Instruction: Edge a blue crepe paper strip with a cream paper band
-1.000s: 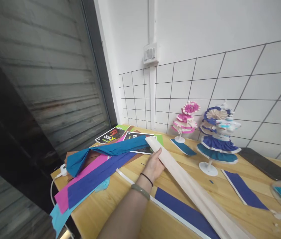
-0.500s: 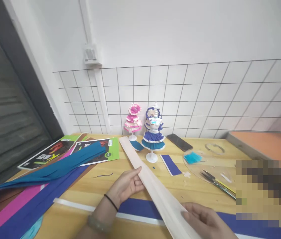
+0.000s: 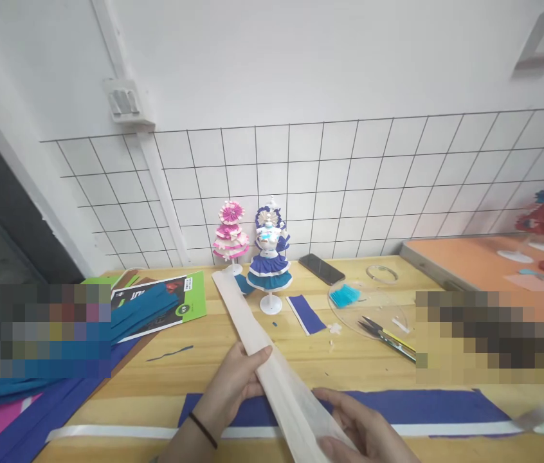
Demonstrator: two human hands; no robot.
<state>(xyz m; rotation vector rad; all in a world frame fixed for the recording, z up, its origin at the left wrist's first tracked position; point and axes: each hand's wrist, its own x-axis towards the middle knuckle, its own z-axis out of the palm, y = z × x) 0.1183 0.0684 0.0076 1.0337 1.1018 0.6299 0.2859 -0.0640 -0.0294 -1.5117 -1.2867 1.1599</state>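
- The right hand (image 3: 366, 434) lies lowest in view, fingers loosely curled, thumb along the near end of the cream paper strip (image 3: 262, 354), gripping it.
- The left hand (image 3: 236, 386) curls round the same strip further up, thumb on top and fingers underneath, partly closed.
- The strip runs diagonally across the wooden table (image 3: 233, 334), its far end lying just beside the doll stands.
- Under both hands lies a dark blue paper band (image 3: 421, 406) edged by a white ribbon (image 3: 122, 432).
- Further back to the right, scissors (image 3: 388, 334) rest near a clear plastic sheet (image 3: 373, 308).
- At the wall stand a pink paper doll (image 3: 230, 238) and a blue paper doll (image 3: 269, 257), with a phone (image 3: 321, 269) beside them.
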